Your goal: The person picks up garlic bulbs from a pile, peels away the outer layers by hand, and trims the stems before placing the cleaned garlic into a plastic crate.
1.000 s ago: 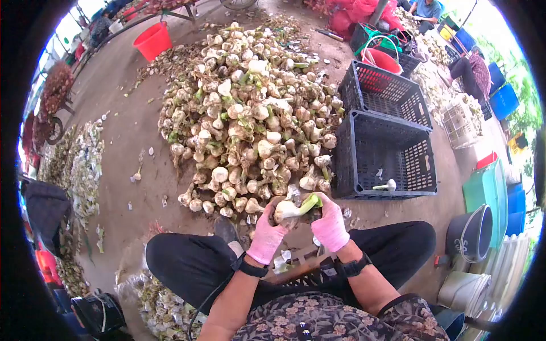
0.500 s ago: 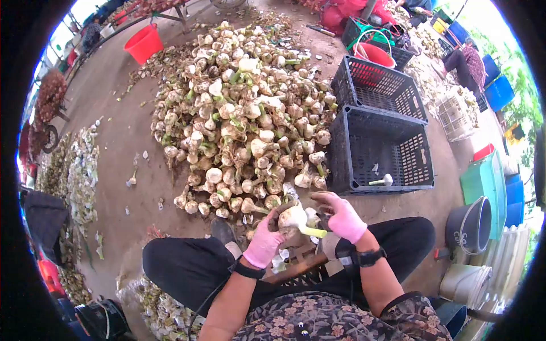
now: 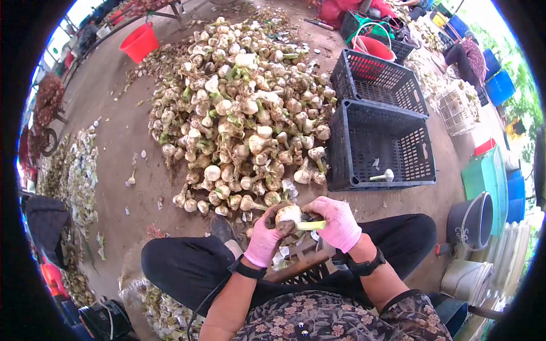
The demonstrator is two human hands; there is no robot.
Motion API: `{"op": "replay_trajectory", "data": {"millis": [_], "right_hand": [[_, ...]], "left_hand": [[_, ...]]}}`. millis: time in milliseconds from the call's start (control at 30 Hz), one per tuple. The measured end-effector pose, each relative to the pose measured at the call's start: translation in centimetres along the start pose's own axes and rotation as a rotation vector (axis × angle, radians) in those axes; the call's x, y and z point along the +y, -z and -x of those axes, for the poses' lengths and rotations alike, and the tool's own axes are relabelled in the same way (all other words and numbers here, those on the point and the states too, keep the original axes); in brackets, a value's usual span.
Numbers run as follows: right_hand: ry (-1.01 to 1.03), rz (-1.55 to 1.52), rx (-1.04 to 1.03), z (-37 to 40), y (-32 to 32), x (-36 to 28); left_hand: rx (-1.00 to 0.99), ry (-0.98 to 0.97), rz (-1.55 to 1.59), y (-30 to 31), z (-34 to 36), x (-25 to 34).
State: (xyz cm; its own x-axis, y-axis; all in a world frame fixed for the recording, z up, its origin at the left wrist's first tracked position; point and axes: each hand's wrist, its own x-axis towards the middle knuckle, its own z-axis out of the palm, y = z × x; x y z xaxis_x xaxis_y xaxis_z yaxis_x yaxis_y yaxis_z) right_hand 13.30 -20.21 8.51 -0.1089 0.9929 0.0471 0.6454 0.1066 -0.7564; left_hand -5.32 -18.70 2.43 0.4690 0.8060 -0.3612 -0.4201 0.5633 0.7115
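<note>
In the head view, my left hand [image 3: 266, 238], in a pink glove with soiled fingertips, is closed around a garlic bulb [image 3: 289, 215]. The bulb is white on top, and its thick pale green stem points right. My right hand [image 3: 336, 223], also pink-gloved, has its fingers bent together against the bulb's right side, just behind the stem. What lies under those fingertips is partly hidden. Beyond both hands spreads a large heap of garlic bulbs [image 3: 244, 119] with stems and dry skins on. One trimmed bulb with a short stem [image 3: 387, 175] lies in the near black crate [image 3: 368, 186].
Behind the near crate stands a second black crate [image 3: 398, 108]. A red bucket [image 3: 139, 43] is at the heap's far left. Grey bucket [image 3: 470, 221] and green tub [image 3: 483, 182] stand on the right. Another person [image 3: 470, 59] sits at the far right. Peelings litter the floor.
My right hand has come in from the right and closed against the bulb. The bulb has turned slightly, so its stem now points more level to the right.
</note>
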Motion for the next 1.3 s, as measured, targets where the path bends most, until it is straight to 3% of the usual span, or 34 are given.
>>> {"op": "replay_trajectory", "data": {"millis": [200, 400, 500, 567, 633, 667, 700, 733, 767, 833, 867, 900, 933, 967, 1067, 1167, 1233, 1300], "right_hand": [[0.039, 0.213, 0.018, -0.4, -0.3, -0.3], [-0.051, 0.118, 0.006, -0.7, -0.8, 1.8], [-0.115, 0.149, -0.043, -0.8, -2.1, 3.4], [-0.278, 0.332, -0.258, -0.2, -4.4, 6.5], [-0.281, 0.463, -0.598, 1.0, -6.8, 9.4], [-0.264, 0.498, -0.678, 2.2, -8.7, 11.9], [-0.245, 0.536, -0.773, 3.4, -9.5, 13.9], [-0.327, 0.444, -0.743, 2.3, -8.1, 12.6], [-0.291, 0.374, -0.449, 2.2, -6.4, 10.7], [-0.409, 0.120, -0.219, 0.1, -3.9, 8.2], [-0.410, 0.121, -0.219, -0.5, -2.6, 6.7], [-0.398, -0.094, -0.208, -0.9, -1.4, 5.2], [-0.383, -0.308, -0.196, -1.0, -0.6, 3.9], [-0.388, -0.306, -0.197, -0.9, -0.3, 2.8], [0.056, -0.151, -0.109, -1.0, -1.3, 1.3], [0.003, -0.088, -0.225, -0.8, -1.3, 0.8], [0.007, -0.107, -0.181, -0.6, -1.9, 1.6], [-0.210, -0.241, -0.141, -0.4, -2.7, 3.1]], "left_hand": [[0.041, 0.088, 0.003, 0.2, 0.0, -0.1], [-0.248, 0.329, 0.190, 0.3, 0.0, 0.8], [-0.156, 0.459, 0.182, -0.1, 0.7, 1.0], [-0.203, 0.451, 0.127, -0.1, 0.7, 0.8], [-0.321, 0.386, -0.028, -0.1, 0.7, 0.6], [-0.263, 0.285, -0.124, 0.8, 0.8, 0.6], [-0.191, 0.222, 0.175, 0.1, 1.2, 0.6], [-0.155, 0.205, 0.165, 0.1, 0.9, 0.6], [-0.124, 0.188, 0.153, 0.2, 0.4, 0.7], [-0.056, 0.197, 0.027, 0.3, 0.1, 0.9], [-0.058, 0.086, -0.105, 0.0, -0.1, 0.7], [-0.061, -0.024, -0.235, -0.3, -0.2, 0.5], [-0.040, -0.047, -0.267, -0.6, -0.4, 0.2], [-0.041, -0.043, -0.263, -0.9, -0.4, 0.3], [0.059, -0.095, -0.774, -1.1, -0.5, 0.1], [0.082, -0.049, -0.858, -1.9, 0.0, 1.4], [0.066, -0.017, -0.882, -2.2, 0.3, 1.5], [0.045, 0.014, -0.905, -1.8, 0.3, 0.7]]}}
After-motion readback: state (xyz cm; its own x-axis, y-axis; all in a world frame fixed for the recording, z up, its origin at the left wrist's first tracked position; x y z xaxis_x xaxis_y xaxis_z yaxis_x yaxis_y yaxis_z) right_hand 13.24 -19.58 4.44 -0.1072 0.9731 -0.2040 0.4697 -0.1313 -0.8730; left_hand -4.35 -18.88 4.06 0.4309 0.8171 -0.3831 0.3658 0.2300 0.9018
